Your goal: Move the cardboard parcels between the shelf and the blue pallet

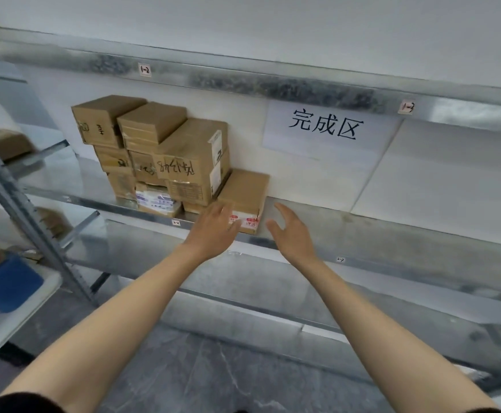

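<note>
The metal shelf [362,231] is carrying a stack of cardboard parcels [154,150], with a lone parcel [244,190] sitting just beside its right end at the front edge. The left hand [213,231] is reaching across that parcel's near-left corner and the right hand [291,231] is hovering just right of it, both grips spread apart, clasping nothing.

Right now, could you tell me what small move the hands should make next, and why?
Probably close both hands onto the low parcel: the left hand is open at its front, the right hand open beside it, neither gripping.
</note>
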